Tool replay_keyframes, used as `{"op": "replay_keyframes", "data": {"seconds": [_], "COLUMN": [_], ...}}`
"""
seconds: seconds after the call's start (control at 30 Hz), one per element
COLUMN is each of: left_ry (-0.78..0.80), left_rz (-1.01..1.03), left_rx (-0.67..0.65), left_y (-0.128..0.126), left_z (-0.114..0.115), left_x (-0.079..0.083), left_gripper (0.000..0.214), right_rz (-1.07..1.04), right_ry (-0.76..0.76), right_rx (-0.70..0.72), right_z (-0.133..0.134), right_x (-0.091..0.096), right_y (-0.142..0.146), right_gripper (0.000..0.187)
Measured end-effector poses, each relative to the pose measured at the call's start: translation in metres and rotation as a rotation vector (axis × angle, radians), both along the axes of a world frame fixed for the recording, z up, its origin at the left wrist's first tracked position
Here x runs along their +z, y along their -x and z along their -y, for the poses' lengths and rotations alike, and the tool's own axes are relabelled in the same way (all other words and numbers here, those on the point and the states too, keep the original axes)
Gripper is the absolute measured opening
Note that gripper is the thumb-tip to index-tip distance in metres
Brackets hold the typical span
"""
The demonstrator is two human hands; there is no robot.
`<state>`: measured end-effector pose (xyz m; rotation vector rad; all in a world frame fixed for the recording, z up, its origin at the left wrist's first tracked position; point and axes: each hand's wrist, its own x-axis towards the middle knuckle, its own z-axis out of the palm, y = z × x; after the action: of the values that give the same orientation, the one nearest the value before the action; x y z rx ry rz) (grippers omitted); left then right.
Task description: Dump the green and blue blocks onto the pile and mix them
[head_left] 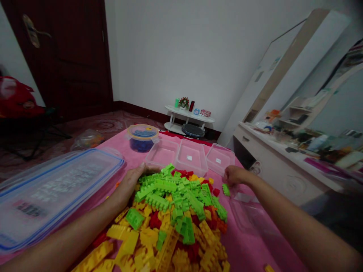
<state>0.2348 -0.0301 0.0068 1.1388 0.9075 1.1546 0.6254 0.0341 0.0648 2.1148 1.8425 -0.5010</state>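
A heap of toy building bricks lies in front of me, green ones on top and yellow, red and orange ones around and beneath. My left hand rests at the heap's far left edge, its fingers stretched out along the back of the green bricks. On the far right side, my right hand is closed, fingers curled downward; what they hold, if anything, is hidden. Just below it is a single green brick, apart from the heap. A clear plastic box sits nearest that hand on the right.
Three clear boxes stand behind the heap, including the middle one. A round lidded tub with blue contents is at the back left. Large blue-edged lids cover the left side of the pink tabletop. A dresser stands at right.
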Motion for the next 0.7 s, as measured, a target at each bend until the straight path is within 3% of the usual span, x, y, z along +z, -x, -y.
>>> {"op": "replay_keyframes", "data": {"seconds": [0.2, 0.33, 0.47, 0.6, 0.7], "left_ry": [-0.087, -0.152, -0.144, -0.210, -0.307], "left_rz": [-0.111, -0.215, -0.208, -0.264, -0.336], "left_rx": [0.049, 0.091, 0.090, 0.078, 0.104], "left_y": [0.010, 0.019, 0.024, 0.026, 0.031], "left_z": [-0.002, 0.000, -0.002, -0.009, -0.021], "left_x": [0.010, 0.027, 0.032, 0.031, 0.036], "left_gripper": [0.058, 0.053, 0.052, 0.045, 0.038], "right_rz": [0.011, 0.137, 0.184, 0.235, 0.094], "right_ry": [-0.044, -0.019, -0.033, -0.231, -0.361], "right_rx": [-0.007, 0.018, 0.033, 0.052, 0.145], "right_z": [0.007, 0.014, 0.017, 0.023, 0.038], "right_x": [0.018, 0.002, -0.007, 0.019, 0.042], "right_y": [0.004, 0.024, 0.036, 0.039, 0.054], "right_gripper": [0.019, 0.027, 0.029, 0.025, 0.023]}}
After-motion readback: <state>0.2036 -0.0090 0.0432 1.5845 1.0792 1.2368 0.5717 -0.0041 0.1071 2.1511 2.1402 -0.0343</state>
